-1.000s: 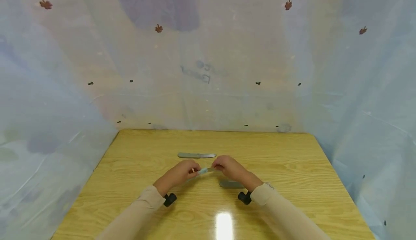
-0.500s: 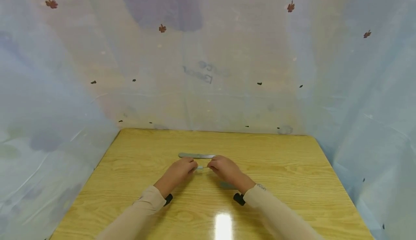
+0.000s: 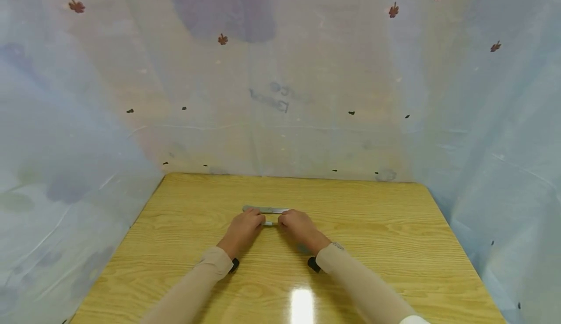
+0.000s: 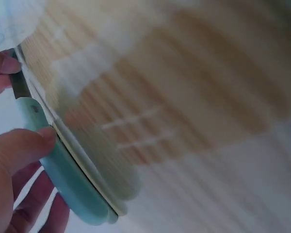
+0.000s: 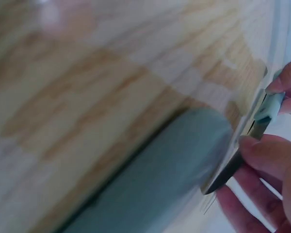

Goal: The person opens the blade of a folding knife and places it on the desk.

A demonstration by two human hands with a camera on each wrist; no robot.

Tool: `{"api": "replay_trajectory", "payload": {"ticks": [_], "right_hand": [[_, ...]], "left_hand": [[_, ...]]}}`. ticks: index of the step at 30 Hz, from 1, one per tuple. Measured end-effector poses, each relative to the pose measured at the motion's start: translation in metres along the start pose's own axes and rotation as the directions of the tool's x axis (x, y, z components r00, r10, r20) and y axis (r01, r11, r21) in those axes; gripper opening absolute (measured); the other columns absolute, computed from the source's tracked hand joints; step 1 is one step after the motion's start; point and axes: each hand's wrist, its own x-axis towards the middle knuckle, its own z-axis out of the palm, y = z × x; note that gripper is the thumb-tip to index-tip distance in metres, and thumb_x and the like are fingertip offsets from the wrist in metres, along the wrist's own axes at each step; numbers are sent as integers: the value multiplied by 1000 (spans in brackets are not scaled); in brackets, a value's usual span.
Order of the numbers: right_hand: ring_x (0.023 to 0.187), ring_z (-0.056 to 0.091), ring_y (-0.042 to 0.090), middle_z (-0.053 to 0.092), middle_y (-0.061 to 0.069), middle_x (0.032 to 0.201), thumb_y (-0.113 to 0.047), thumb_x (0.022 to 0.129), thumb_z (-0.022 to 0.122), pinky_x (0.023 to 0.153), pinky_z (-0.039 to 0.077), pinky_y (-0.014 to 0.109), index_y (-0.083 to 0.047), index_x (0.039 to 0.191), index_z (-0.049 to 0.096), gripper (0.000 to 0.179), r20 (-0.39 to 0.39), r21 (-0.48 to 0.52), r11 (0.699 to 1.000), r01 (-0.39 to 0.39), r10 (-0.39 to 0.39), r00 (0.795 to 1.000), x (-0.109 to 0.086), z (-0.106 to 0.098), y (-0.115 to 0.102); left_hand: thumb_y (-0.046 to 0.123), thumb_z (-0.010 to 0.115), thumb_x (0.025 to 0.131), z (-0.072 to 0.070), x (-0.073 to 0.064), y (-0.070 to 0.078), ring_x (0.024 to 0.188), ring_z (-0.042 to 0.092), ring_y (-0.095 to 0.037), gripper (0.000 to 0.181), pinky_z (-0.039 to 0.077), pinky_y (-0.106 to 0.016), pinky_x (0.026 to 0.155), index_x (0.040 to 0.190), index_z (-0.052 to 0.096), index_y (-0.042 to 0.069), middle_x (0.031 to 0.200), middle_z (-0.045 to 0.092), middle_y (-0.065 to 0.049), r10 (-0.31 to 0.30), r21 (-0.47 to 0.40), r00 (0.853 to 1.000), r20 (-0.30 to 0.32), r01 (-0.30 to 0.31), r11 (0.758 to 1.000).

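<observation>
In the head view my left hand (image 3: 245, 226) and right hand (image 3: 300, 226) meet over the middle of the table, a folding-type knife stretched between them. The left wrist view shows my left thumb and fingers gripping its pale teal handle (image 4: 70, 177). My right thumb and fingers pinch the metal blade (image 5: 228, 170), as the right wrist view shows. Just beyond the hands lies a second knife (image 3: 268, 210), its blade pointing right and its tip partly hidden by my right hand. A third knife (image 5: 169, 165) lies nearer, mostly covered by my right wrist in the head view.
The wood-grain table (image 3: 372, 217) has a bright reflection near its front. A patterned plastic sheet (image 3: 280, 70) hangs behind it and along both sides. A dark wrist camera (image 3: 313, 264) sits under the right cuff, another under the left.
Both hands have moved slightly away from the body, towards the far knife. The held knife has gone from slanted to nearly level. My right wrist now covers more of the near knife.
</observation>
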Motion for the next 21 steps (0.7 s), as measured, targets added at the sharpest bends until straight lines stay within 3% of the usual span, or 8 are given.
{"api": "replay_trajectory", "payload": {"ticks": [3,10,15,21], "right_hand": [[56,33,7,48,-6,61,-9,87,64,52,28,20,-15,66,61,22,35,-16,1000,-24,25,999,3,-1,-2],[62,54,6,64,-4,74,-12,86,67,53,42,19,-16,78,71,10,83,-78,996,-45,52,995,9,-2,-4],[70,58,8,65,-4,79,-11,85,67,57,46,19,-18,84,74,10,117,-146,988,-52,70,991,10,1,-4],[68,58,8,64,-5,76,-10,82,70,56,47,19,-19,78,73,10,79,-205,978,-28,45,996,10,5,-4]], "left_hand": [[12,67,87,2,3,1,78,52,-14,8,48,-27,65,80,68,16,81,55,4,-56,-40,998,26,57,998],[13,67,87,2,9,1,75,50,-12,18,43,-25,58,70,68,19,77,53,7,-167,-32,983,77,170,985],[12,66,87,4,10,1,73,49,-11,20,40,-24,57,68,67,20,75,50,7,-179,-11,979,99,181,983],[11,67,86,5,10,1,73,51,-14,17,43,-25,56,70,70,18,75,52,4,-177,-6,981,81,178,984]]}}
